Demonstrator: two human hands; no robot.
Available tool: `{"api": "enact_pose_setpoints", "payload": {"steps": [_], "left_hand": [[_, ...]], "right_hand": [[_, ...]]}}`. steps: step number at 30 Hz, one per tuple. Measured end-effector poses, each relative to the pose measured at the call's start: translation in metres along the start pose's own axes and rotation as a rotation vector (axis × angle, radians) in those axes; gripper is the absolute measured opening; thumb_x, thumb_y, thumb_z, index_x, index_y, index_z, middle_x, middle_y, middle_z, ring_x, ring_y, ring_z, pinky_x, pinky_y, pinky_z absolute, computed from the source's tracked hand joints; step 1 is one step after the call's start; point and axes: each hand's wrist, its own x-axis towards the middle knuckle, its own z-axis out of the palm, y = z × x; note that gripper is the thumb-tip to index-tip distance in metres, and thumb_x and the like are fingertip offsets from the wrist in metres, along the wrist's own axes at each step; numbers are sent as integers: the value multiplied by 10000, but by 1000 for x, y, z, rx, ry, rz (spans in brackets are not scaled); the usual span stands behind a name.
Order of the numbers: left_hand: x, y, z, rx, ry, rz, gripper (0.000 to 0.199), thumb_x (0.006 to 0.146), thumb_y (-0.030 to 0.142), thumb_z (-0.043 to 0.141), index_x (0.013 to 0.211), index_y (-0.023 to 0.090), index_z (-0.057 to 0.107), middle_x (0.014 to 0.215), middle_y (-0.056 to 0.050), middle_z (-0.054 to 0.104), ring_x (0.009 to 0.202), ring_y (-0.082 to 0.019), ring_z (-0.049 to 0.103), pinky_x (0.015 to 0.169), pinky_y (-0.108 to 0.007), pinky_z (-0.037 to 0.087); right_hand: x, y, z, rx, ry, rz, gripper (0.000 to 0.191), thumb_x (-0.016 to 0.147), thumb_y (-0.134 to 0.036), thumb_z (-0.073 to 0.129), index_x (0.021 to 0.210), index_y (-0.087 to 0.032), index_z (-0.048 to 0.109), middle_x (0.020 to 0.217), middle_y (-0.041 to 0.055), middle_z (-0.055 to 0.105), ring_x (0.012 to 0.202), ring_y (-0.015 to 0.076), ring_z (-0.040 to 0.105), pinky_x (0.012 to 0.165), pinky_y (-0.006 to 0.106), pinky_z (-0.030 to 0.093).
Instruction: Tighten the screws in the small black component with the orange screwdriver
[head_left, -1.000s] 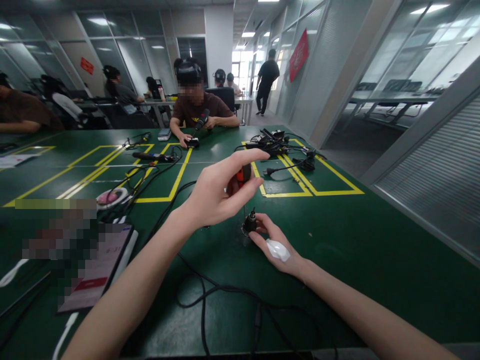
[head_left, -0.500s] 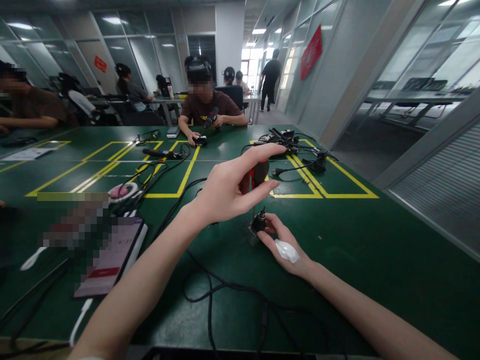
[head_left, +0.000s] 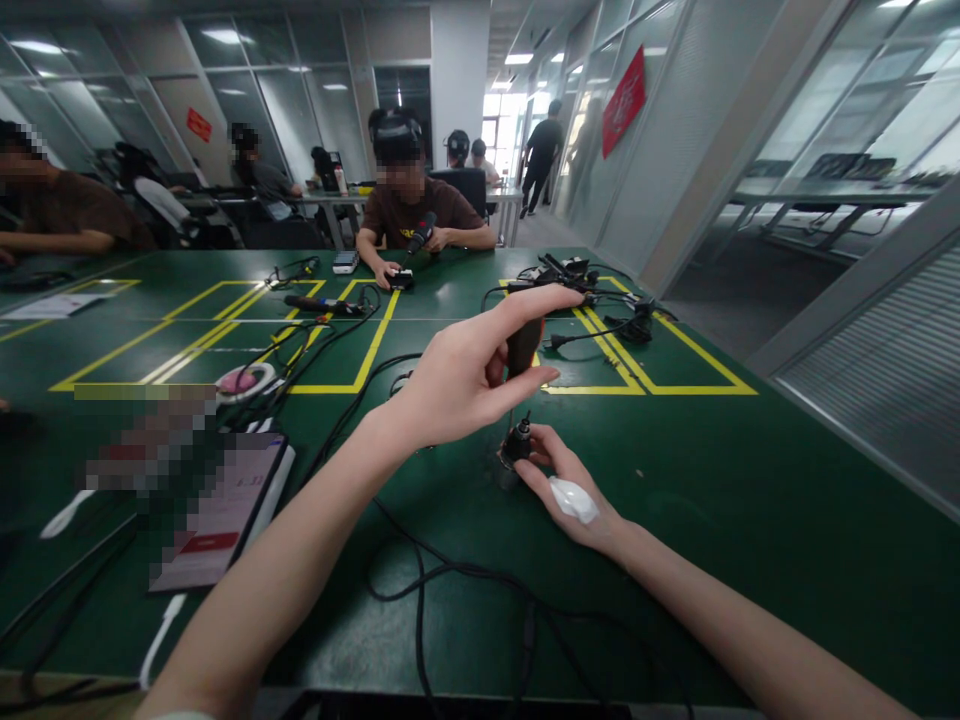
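My left hand is raised over the table, its index finger and thumb stretched apart. Its other fingers curl against the dark handle of a screwdriver, which has a little red along one edge. The thin shaft points down, its lower end beside a black, cone-shaped part with a narrow metal tip on top. Fingers and thumb of my right hand close round that part and keep it upright, low at the table. Whether the shaft touches the part I cannot tell. A white patch lies on my right hand near the thumb.
Black cables loop over the green table before me. A phone lies at left, near a roll of tape. Cables and plugs pile up at far right. A co-worker sits opposite, holding a tool.
The screwdriver handle has turned: its red now shows on the right edge rather than the left. My left index finger has shifted slightly right. My right hand holds still.
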Motion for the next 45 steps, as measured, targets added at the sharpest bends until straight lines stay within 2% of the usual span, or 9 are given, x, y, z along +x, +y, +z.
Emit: {"api": "enact_pose_setpoints", "payload": {"steps": [4, 10, 21, 36, 45], "left_hand": [[0, -3, 4, 55, 53, -2, 390, 920, 190, 655, 1281, 222, 513, 935, 22, 601, 626, -52, 515, 570, -172, 441], [0, -7, 8, 147, 115, 0, 345, 862, 120, 609, 1174, 212, 493, 773, 76, 481, 553, -43, 472, 562, -184, 384], [0, -6, 12, 145, 118, -11, 357, 896, 139, 578, 1229, 211, 471, 864, 40, 540, 587, -51, 497, 572, -191, 388], [-1, -7, 10, 142, 123, 6, 377, 881, 97, 589, 1222, 203, 469, 769, 75, 447, 567, -41, 440, 555, -175, 363], [0, -5, 8, 147, 129, 28, 388, 876, 85, 589, 1224, 203, 464, 773, 75, 461, 561, -36, 422, 547, -172, 366]], "right_hand": [[0, 1, 1, 16, 0, -8, 323, 959, -368, 602, 1253, -240, 568, 1176, 107, 740, 1081, 274, 726, 968, 461, 606], [0, 0, 2, 12, 9, -42, 327, 960, -363, 596, 1257, -228, 563, 1197, 119, 735, 1094, 270, 721, 961, 461, 617], [0, 0, 1, 8, 0, -29, 323, 963, -351, 594, 1267, -247, 563, 1192, 105, 735, 1092, 270, 720, 982, 470, 604], [0, -3, 1, 3, -5, -16, 333, 960, -335, 612, 1275, -235, 568, 1206, 105, 734, 1082, 276, 725, 987, 477, 602], [0, -2, 2, 3, 0, -11, 330, 959, -325, 615, 1273, -239, 563, 1186, 93, 737, 1074, 266, 725, 986, 470, 603]]}}
